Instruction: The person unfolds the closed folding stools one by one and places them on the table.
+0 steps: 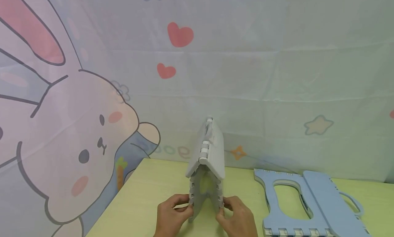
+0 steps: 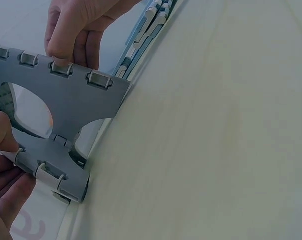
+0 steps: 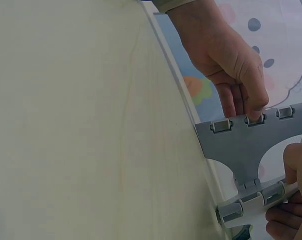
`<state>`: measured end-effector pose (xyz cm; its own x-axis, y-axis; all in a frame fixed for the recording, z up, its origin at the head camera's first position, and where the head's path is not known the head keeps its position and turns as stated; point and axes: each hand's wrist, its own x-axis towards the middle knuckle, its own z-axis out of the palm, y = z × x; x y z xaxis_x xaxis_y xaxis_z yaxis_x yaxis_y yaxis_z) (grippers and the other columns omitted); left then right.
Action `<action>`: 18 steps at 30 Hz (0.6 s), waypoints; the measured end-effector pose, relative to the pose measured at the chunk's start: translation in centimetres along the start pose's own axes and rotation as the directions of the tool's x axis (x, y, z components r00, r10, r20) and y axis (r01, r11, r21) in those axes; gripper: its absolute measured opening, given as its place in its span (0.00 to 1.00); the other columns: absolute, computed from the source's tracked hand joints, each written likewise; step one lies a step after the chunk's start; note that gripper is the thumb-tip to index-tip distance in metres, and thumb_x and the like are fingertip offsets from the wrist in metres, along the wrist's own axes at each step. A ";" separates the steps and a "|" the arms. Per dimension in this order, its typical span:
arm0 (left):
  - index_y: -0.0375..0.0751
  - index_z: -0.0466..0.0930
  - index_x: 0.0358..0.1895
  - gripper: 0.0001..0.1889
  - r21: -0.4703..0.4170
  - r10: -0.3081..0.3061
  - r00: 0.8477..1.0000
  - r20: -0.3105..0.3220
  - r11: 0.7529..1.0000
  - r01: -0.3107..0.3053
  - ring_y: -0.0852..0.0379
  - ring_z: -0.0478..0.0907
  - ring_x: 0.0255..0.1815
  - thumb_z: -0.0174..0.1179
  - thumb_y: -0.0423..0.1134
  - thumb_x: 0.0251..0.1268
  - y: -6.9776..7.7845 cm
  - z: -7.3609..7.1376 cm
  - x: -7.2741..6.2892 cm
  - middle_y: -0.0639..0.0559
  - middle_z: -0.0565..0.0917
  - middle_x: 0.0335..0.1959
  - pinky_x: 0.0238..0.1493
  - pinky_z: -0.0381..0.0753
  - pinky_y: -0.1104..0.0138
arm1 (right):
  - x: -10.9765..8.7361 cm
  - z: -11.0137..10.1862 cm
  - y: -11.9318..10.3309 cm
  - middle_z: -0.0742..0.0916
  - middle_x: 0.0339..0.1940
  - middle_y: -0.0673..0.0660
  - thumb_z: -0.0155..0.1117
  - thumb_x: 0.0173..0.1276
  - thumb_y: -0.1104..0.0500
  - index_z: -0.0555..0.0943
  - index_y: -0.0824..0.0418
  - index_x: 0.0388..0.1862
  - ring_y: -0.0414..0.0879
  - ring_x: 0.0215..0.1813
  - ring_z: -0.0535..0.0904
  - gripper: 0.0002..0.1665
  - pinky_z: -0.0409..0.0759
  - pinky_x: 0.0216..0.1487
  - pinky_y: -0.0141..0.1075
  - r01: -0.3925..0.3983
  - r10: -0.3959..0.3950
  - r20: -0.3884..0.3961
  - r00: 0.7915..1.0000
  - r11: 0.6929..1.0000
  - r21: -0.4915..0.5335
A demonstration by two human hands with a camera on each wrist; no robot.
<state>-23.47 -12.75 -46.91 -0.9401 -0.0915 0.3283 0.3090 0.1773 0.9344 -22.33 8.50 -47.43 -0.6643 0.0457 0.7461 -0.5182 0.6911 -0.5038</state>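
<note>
Ok so you've got that cartoon backdrop (image 1: 227, 79) filling most of the view behind you, well, in front of you, then the yellowish surface (image 1: 138, 192) below it. Off to your right lies the blue folded piece (image 1: 326, 196), flat, well nearer your right side than your left. The gray folding piece (image 1: 218, 151) is dead ahead, looks to be standing on the surface like a little tent, ridge up top and its gap facing you. I'd say the relation that counts is this: its long axis, the ridge, runs away from you, and it sits right between your two hands, so neither one's really nearer. Your left grip (image 1: 173, 213) pinches the near edge of the left leaf, and your right grip (image 1: 239, 216) pinches the right leaf the same way. Hinge slots (image 2: 99, 79) line those edges. No brand or label I can make out on either piece; only faded letters (image 1: 183, 151) low on the backdrop, a "g" and maybe two o's, rest too washed out.
</note>
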 end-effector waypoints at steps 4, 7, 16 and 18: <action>0.39 0.91 0.43 0.12 0.009 -0.013 1.000 0.002 1.000 0.013 0.53 0.92 0.38 0.70 0.24 0.57 -0.1 -0.1 0.0 0.45 0.91 0.44 0.41 0.92 0.64 | 0.1 -0.2 0.1 0.87 0.34 0.45 0.75 0.48 0.70 0.86 0.58 0.37 0.43 0.34 0.89 0.16 0.89 0.33 0.37 -0.002 0.002 0.008 1.000 1.000 0.003; 0.39 0.91 0.43 0.12 0.020 -0.023 1.000 0.000 1.000 0.023 0.55 0.91 0.37 0.69 0.24 0.57 -0.2 -0.3 0.0 0.45 0.91 0.43 0.41 0.92 0.64 | 0.0 -0.2 0.1 0.87 0.34 0.45 0.74 0.48 0.70 0.86 0.59 0.38 0.43 0.34 0.89 0.16 0.89 0.33 0.37 0.003 -0.003 0.013 1.000 1.000 0.011; 0.40 0.91 0.44 0.13 0.030 0.002 1.000 0.005 1.000 -0.002 0.53 0.92 0.38 0.68 0.23 0.57 -0.4 -0.6 0.2 0.45 0.91 0.43 0.40 0.92 0.63 | 0.0 -0.3 0.3 0.88 0.34 0.47 0.75 0.47 0.71 0.86 0.60 0.38 0.44 0.33 0.89 0.17 0.89 0.32 0.36 0.033 -0.033 -0.001 0.999 0.999 0.007; 0.40 0.91 0.43 0.13 0.029 0.007 1.000 0.004 1.000 -0.007 0.52 0.92 0.39 0.68 0.23 0.57 -0.4 -0.7 0.2 0.45 0.91 0.43 0.41 0.92 0.63 | 0.0 -0.4 0.3 0.88 0.35 0.47 0.75 0.48 0.71 0.86 0.60 0.38 0.44 0.34 0.89 0.17 0.90 0.32 0.36 0.022 -0.022 0.012 1.000 1.000 0.010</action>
<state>-23.70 -13.51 -47.10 -0.9384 -0.0866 0.3344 0.3114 0.2065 0.9276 -22.27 8.97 -47.39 -0.6592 0.0222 0.7516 -0.5380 0.6844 -0.4921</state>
